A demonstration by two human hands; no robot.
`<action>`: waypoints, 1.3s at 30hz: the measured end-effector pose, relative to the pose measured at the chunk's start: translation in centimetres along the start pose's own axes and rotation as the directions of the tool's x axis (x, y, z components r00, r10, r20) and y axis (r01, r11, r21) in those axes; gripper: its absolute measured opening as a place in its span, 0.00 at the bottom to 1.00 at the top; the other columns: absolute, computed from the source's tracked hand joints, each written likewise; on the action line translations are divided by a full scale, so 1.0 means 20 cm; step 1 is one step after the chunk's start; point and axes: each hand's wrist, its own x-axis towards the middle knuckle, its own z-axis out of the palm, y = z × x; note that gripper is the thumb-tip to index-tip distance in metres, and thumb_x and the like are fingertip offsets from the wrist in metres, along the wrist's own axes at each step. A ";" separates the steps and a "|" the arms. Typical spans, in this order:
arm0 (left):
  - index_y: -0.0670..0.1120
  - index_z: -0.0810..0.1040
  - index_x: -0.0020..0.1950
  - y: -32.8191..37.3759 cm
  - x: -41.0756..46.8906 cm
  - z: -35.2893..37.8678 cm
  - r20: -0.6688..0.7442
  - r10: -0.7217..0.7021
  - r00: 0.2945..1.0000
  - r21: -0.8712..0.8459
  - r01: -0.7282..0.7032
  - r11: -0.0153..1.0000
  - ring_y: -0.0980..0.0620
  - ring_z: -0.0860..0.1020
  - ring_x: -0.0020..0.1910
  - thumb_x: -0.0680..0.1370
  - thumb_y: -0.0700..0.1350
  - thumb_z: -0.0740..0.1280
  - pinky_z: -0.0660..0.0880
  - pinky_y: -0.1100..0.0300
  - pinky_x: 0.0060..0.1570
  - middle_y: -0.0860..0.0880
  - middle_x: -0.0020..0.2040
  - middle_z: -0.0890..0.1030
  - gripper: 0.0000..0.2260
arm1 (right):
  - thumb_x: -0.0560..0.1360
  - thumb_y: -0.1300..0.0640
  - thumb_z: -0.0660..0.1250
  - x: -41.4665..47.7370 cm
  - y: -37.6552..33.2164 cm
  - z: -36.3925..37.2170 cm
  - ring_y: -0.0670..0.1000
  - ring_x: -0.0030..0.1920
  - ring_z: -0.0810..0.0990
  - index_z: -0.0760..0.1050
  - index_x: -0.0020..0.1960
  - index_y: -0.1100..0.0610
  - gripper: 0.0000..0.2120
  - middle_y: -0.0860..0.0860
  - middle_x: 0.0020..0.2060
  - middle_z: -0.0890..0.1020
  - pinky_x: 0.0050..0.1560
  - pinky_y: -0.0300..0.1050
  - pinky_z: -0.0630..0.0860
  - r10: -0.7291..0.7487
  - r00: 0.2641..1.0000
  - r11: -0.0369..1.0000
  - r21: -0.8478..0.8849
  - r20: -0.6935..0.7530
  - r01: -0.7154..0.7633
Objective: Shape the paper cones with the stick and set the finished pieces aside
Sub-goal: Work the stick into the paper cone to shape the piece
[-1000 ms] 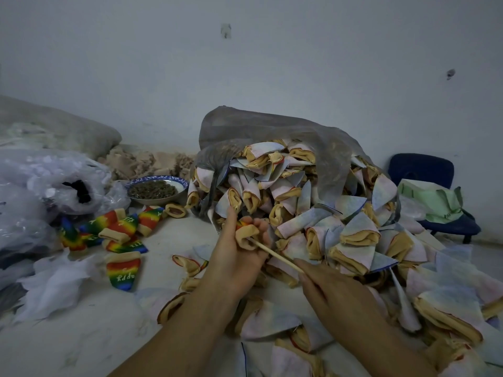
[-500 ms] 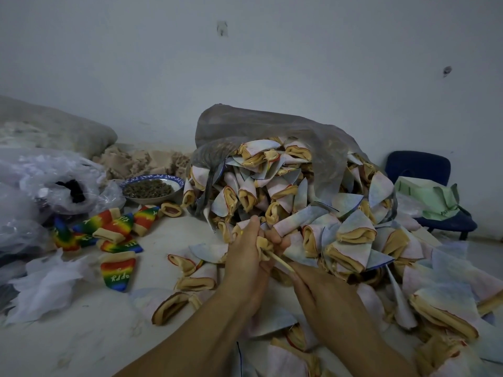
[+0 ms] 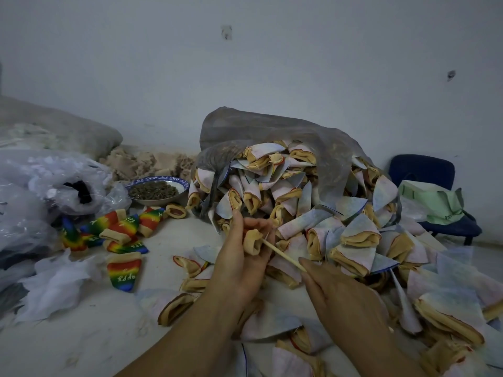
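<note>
The person is working on one cone (image 3: 253,242) right now, holding it up in front of the big heap (image 3: 299,202). The left hand (image 3: 239,268) is curling its fingers round the cone's body, with the tan open mouth facing toward the right. The right hand (image 3: 343,303) is pinching the near end of the thin stick (image 3: 283,254) between thumb and fingertip, its other fingers hiding behind the back of the hand. The stick's far tip is sitting at the mouth of the cone — whether it is reaching inside or only touching the rim I cannot tell from here. So this piece, I am judging, is in mid-shaping and not ready to be put down. As for the whole job, it is looking early. Off to the left, well apart from the hands, a small cluster of rainbow pieces (image 3: 122,232) is lying on the pale floor (image 3: 81,336) near a bowl (image 3: 159,189), and those seem to me the finished ones — only a few. Against that, pale flattened ones are spilling out of the grey bag (image 3: 272,129) and spreading all round the person's forearms, far more than I can count. Most of the work, I am guessing, is waiting in that heap.
</note>
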 end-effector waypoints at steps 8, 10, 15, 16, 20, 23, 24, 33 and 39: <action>0.45 0.75 0.35 0.00 -0.01 0.01 0.035 -0.070 0.997 -0.069 0.072 0.995 0.52 0.83 0.38 0.77 0.56 0.62 0.74 0.54 0.53 0.48 0.34 0.77 0.17 | 0.67 0.56 0.74 0.02 0.02 -0.01 0.49 0.25 0.79 0.83 0.53 0.55 0.14 0.51 0.33 0.82 0.18 0.38 0.70 -0.079 0.997 0.997 -0.002 0.013 0.079; 0.46 0.76 0.34 0.01 -0.01 0.01 0.042 -0.082 0.996 -0.090 0.085 0.992 0.51 0.83 0.36 0.78 0.57 0.61 0.74 0.54 0.54 0.48 0.33 0.77 0.19 | 0.73 0.54 0.70 0.02 0.03 -0.01 0.47 0.25 0.78 0.83 0.52 0.54 0.09 0.49 0.32 0.82 0.19 0.35 0.68 -0.111 0.994 0.994 -0.011 -0.012 0.111; 0.46 0.77 0.31 0.02 0.00 0.00 0.057 -0.067 0.996 -0.120 0.073 0.990 0.51 0.81 0.35 0.75 0.60 0.62 0.74 0.54 0.51 0.48 0.33 0.76 0.20 | 0.73 0.50 0.61 0.02 0.03 -0.02 0.47 0.24 0.77 0.83 0.53 0.53 0.15 0.48 0.33 0.81 0.19 0.34 0.66 -0.108 0.994 0.994 0.019 -0.010 0.108; 0.46 0.76 0.31 0.02 0.00 0.00 0.056 -0.065 0.996 -0.118 0.071 0.990 0.51 0.81 0.35 0.75 0.59 0.62 0.74 0.54 0.51 0.48 0.33 0.76 0.20 | 0.72 0.51 0.64 0.02 0.02 -0.03 0.47 0.24 0.77 0.83 0.53 0.53 0.14 0.48 0.33 0.81 0.19 0.34 0.66 -0.113 0.994 0.993 0.018 -0.006 0.113; 0.45 0.75 0.32 0.01 0.00 0.00 0.040 -0.064 0.997 -0.090 0.067 0.994 0.51 0.80 0.36 0.77 0.59 0.61 0.76 0.55 0.48 0.48 0.33 0.76 0.21 | 0.70 0.51 0.64 0.03 0.00 -0.04 0.44 0.22 0.76 0.84 0.49 0.52 0.13 0.48 0.29 0.80 0.19 0.35 0.65 -0.192 0.981 0.980 -0.051 -0.041 0.190; 0.45 0.75 0.32 0.01 -0.01 0.01 0.025 -0.066 0.998 -0.076 0.067 0.995 0.51 0.79 0.36 0.78 0.58 0.61 0.76 0.55 0.47 0.48 0.33 0.75 0.21 | 0.65 0.53 0.70 0.02 -0.01 -0.05 0.45 0.23 0.76 0.84 0.48 0.52 0.13 0.48 0.29 0.80 0.19 0.35 0.66 -0.161 0.987 0.987 -0.011 -0.015 0.161; 0.45 0.75 0.32 0.00 -0.01 0.01 0.023 -0.070 0.997 -0.067 0.071 0.995 0.51 0.79 0.36 0.78 0.58 0.61 0.76 0.55 0.46 0.48 0.33 0.75 0.21 | 0.68 0.54 0.71 0.02 -0.01 -0.05 0.45 0.25 0.78 0.83 0.52 0.51 0.12 0.48 0.31 0.81 0.21 0.36 0.67 -0.132 0.990 0.991 0.014 0.039 0.132; 0.46 0.75 0.34 -0.10 -0.02 0.04 -0.003 -0.028 1.000 0.243 0.028 0.970 0.52 0.78 0.35 0.80 0.51 0.63 0.77 0.57 0.44 0.47 0.33 0.75 0.17 | 0.81 0.47 0.53 0.00 0.01 0.02 0.46 0.48 0.80 0.72 0.65 0.45 0.16 0.45 0.50 0.81 0.44 0.42 0.77 0.075 0.980 0.970 0.214 0.187 -0.115; 0.51 0.79 0.28 -0.18 0.07 0.05 -0.159 0.222 0.962 0.654 -0.066 0.754 0.56 0.78 0.28 0.81 0.54 0.59 0.73 0.58 0.34 0.50 0.28 0.80 0.23 | 0.81 0.44 0.48 0.03 0.06 0.00 0.44 0.48 0.77 0.71 0.60 0.45 0.16 0.44 0.50 0.79 0.45 0.41 0.74 0.080 0.957 0.977 0.168 0.279 -0.131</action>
